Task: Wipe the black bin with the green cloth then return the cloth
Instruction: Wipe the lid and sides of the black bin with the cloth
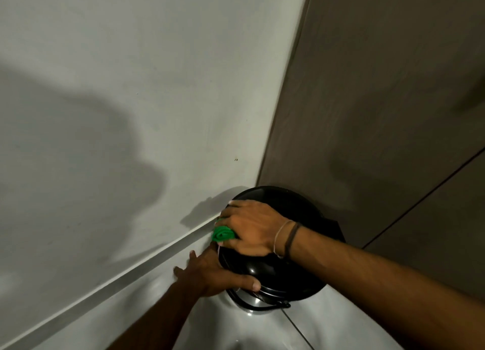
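The black bin stands on the floor in a corner, seen from above, with a round glossy lid and a thin black handle at its near side. My right hand lies flat on the lid's left part, pressing a rolled green cloth against it; most of the cloth is hidden under my fingers. My left hand grips the bin's near left rim, thumb on the lid edge and fingers spread down its side.
A pale wall with a skirting strip runs along the left. A brown cabinet panel rises right behind the bin. Glossy light floor tiles lie in front.
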Demonstrator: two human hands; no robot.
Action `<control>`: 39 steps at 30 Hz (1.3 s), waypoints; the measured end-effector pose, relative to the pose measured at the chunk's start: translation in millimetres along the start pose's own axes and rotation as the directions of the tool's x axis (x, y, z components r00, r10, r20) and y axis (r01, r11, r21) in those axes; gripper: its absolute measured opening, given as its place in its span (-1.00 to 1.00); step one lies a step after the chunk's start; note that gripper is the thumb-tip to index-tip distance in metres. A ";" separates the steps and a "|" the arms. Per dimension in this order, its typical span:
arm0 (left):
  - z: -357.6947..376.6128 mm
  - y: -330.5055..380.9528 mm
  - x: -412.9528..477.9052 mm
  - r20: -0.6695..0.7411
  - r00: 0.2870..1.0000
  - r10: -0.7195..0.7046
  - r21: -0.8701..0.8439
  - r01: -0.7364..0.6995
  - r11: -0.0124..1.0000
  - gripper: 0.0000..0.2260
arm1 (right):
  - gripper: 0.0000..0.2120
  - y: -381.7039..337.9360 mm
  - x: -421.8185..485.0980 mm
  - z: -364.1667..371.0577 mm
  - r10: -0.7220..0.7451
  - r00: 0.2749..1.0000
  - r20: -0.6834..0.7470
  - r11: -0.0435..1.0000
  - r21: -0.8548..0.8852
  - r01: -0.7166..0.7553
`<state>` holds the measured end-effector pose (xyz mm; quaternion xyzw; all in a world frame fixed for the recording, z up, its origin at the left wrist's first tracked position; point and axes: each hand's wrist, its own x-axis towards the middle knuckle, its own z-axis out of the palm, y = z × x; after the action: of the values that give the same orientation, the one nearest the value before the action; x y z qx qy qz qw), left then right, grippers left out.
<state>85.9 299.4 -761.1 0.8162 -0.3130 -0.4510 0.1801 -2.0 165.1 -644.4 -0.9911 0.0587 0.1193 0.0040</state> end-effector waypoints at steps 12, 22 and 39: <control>30.1 -11.1 -34.7 -0.543 0.795 0.271 -0.106 -0.385 0.917 0.32 | -0.54 11.0 4.7 1.4 0.008 1.000 0.005 0.994 0.110 -0.008; 55.1 -2.8 -62.1 -0.533 0.830 0.163 0.022 -0.179 0.984 0.16 | -0.51 14.2 2.6 5.0 0.007 1.000 -0.022 0.991 0.135 -0.004; 33.3 32.0 -89.4 -0.332 0.939 -0.089 -0.058 0.074 0.996 0.18 | -0.61 76.3 18.1 -16.0 0.202 0.979 0.017 0.977 0.062 -0.203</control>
<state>11.0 335.6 -704.5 0.8889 -0.2338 -0.3200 0.2299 10.3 87.0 -632.7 -0.9786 0.1633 0.1225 0.0238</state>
